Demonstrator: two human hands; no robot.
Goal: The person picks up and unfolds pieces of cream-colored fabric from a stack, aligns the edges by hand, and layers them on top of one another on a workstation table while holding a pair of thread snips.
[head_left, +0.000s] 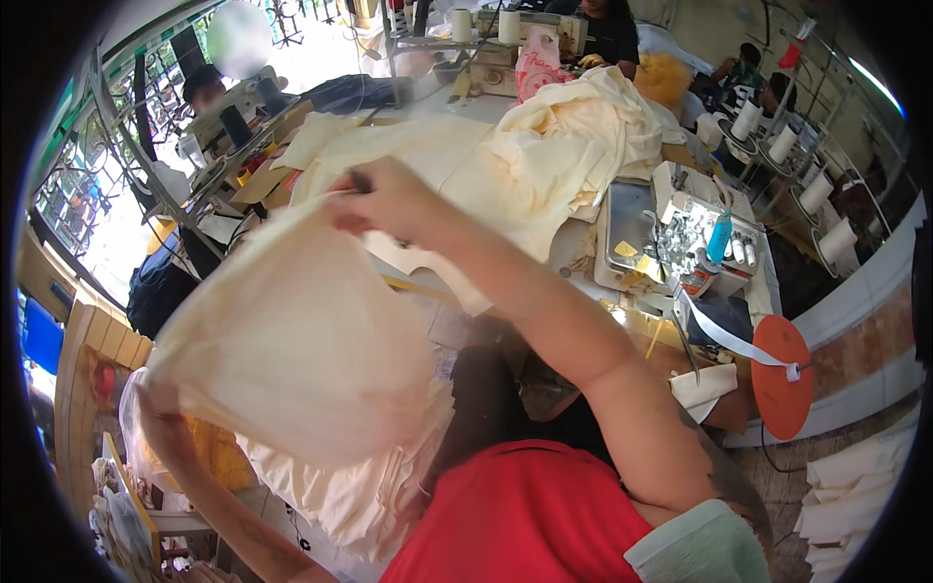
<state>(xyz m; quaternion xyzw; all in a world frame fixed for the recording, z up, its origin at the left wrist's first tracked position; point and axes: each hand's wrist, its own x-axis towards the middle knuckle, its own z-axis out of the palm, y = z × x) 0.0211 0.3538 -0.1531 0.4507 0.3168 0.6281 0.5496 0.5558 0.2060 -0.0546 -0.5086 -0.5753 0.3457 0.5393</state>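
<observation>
A cream cloth piece is stretched out over my lap on the left, blurred by motion. My right hand reaches across to the left, its fingers closed on the cloth's upper corner. Something small and dark shows at those fingers, too unclear to name. At the far left my left hand grips the cloth's lower left edge, its fingers partly hidden and smeared. Below the cloth hangs a stack of gathered cream fabric. A large heap of cream cloth lies on the worktable beyond my right hand.
A sewing machine stands at the right of the table, with a blue bottle beside it. White tape runs to an orange disc. Thread cones stand on racks at the right. Other people sit at machines farther back.
</observation>
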